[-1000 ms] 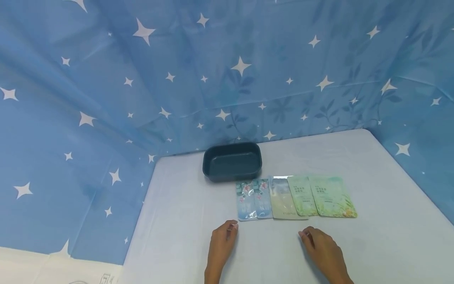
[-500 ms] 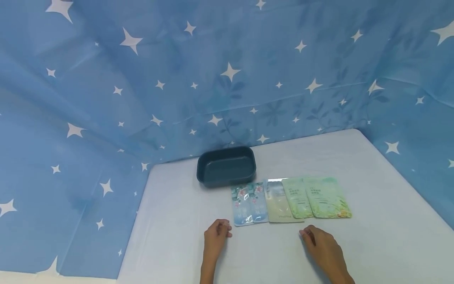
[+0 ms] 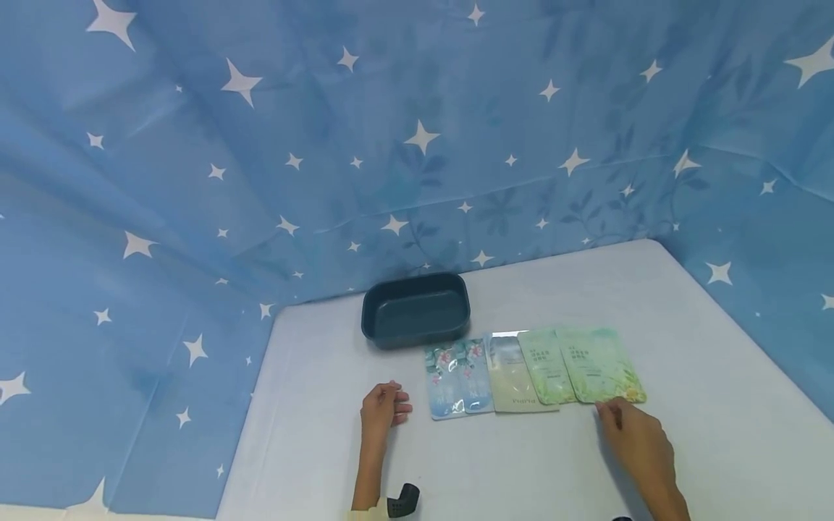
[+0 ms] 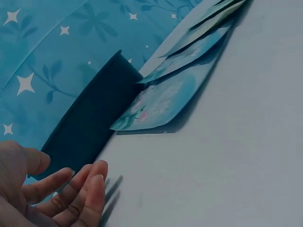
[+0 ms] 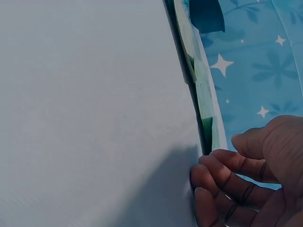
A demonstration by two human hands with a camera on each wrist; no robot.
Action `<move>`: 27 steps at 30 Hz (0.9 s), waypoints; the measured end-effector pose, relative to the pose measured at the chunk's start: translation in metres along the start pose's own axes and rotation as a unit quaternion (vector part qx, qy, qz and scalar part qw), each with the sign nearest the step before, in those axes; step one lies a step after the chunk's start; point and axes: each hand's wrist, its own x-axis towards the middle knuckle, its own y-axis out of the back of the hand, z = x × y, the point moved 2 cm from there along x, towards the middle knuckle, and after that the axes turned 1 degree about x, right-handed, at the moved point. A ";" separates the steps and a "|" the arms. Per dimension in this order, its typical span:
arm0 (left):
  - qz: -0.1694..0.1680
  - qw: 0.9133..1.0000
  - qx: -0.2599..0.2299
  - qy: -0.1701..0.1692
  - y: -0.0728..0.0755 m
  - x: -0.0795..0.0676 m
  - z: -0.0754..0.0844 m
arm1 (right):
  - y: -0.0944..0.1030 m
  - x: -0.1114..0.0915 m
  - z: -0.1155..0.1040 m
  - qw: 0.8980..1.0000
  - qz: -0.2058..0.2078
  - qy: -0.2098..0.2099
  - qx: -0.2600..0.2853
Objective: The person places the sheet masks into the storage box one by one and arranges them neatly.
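A row of flat face mask packets overlaps on the white table. At its left are two blue flowered packets (image 3: 444,391), with a beige packet (image 3: 517,391) in the middle. A narrow-showing green packet (image 3: 546,365) leads to the rightmost green packet (image 3: 602,365). My left hand (image 3: 383,409) hovers left of the row, fingers loosely bent and holding nothing. Thumb and fingers are apart in the left wrist view. By the near edge of the rightmost packet is my right hand (image 3: 641,443), its fingertips close to that edge and its thumb apart from the fingers.
Behind the blue packets stands a dark teal rectangular bin (image 3: 417,339). A blue star-patterned curtain (image 3: 365,181) borders the table (image 3: 313,420) at back and sides. A black device part (image 3: 404,501) shows beside the left wrist.
My left hand has drawn left, away from the blue packets. My right hand has moved right, from below the beige packet to the rightmost green one. The head view has shifted slightly.
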 end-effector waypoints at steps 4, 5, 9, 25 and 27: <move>-0.003 0.997 -0.077 -0.012 0.002 0.018 0.007 | -0.004 -0.001 0.001 1.000 -0.022 -0.021 0.003; -0.004 0.995 -0.094 -0.019 0.002 0.022 0.008 | -0.004 -0.002 0.001 0.999 -0.023 -0.024 0.003; -0.003 0.990 -0.124 -0.062 0.003 0.035 0.017 | -0.006 -0.004 0.000 0.999 -0.024 -0.033 0.006; 0.155 0.939 0.165 -0.258 0.000 0.073 0.039 | -0.014 -0.005 0.002 0.999 -0.027 -0.040 0.011; 0.184 0.934 0.182 -0.247 0.002 0.078 0.039 | -0.014 -0.005 0.002 0.999 -0.027 -0.036 0.010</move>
